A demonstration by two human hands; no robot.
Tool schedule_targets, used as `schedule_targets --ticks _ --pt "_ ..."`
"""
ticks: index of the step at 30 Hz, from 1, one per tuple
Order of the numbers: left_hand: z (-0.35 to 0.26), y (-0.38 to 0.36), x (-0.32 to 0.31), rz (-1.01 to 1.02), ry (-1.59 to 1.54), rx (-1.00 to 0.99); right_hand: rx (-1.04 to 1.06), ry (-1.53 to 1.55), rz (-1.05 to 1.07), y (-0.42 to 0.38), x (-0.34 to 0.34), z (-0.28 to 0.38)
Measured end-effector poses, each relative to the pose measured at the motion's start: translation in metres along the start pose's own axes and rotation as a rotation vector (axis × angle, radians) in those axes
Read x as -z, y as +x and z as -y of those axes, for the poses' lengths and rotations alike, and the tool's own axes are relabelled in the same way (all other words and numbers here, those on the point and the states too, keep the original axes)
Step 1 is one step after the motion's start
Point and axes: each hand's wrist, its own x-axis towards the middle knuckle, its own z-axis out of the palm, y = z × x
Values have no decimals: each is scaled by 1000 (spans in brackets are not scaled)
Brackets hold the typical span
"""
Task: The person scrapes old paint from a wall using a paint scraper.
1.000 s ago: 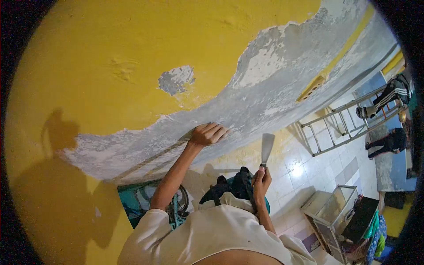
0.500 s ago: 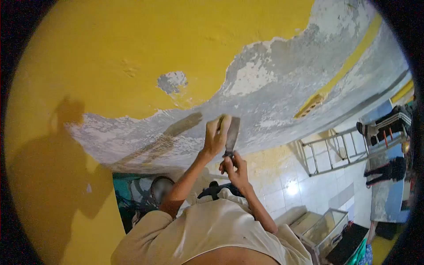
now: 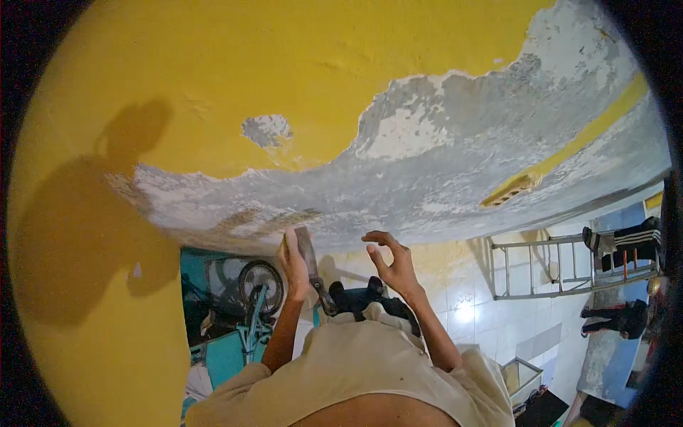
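My left hand [image 3: 292, 265] is closed on a scraper [image 3: 306, 250], gripping it by its flat metal blade. The dark handle of the scraper hangs down toward my body. To the right, my right hand [image 3: 395, 265] is held up, fingers curved and apart, with nothing in it. Both hands are near the lower part of a wall [image 3: 334, 186], where yellow paint gives way to a bare grey and whitish patch. A smaller bare spot [image 3: 267, 130] sits within the yellow paint above.
A bicycle [image 3: 262, 313] stands low on the left beyond the wall's edge. On the right are a metal ladder [image 3: 544, 267], a shiny tiled floor [image 3: 455, 299], a glass-sided case [image 3: 521, 375] and a person in dark clothes [image 3: 617, 320]. Another person's legs [image 3: 626, 242] show by the ladder.
My right hand has let go of the scraper's handle and opened. My left hand has moved left and down with the scraper, away from the right hand. The view has shifted slightly.
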Motion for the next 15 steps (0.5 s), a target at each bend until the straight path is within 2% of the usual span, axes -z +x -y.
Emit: schedule_targets --ticks 2,4,5,6,7,8,9,11,12,14,15 --pt "-7 0 -20 146 -247 160 -54 93 50 2 6 4" --pt "-31 -1 -41 153 -274 113 -144 248 184 1 7 7" --pt "-48 -2 -49 183 -225 -4 -149 253 191 0 7 10" --pt "-59 -4 -56 208 -173 -113 -135 235 298 -2 6 13" --pt "-62 -4 -63 193 -164 -99 -121 217 410 -6 4 14" --pt "-65 1 -70 300 -155 -182 -121 223 425 -8 1 13" --pt "-69 5 -75 414 -143 -271 -208 468 431 -11 -3 11" --pt "-93 1 -85 413 -183 -225 -330 848 346 -17 -8 22" --pt "-105 -2 -89 417 -230 -178 -333 847 346 -17 -7 28" --pt "-110 1 -94 449 -289 -121 -193 537 249 -17 -9 35" --pt "-107 5 -98 447 -299 -228 -132 442 86 -16 -18 37"
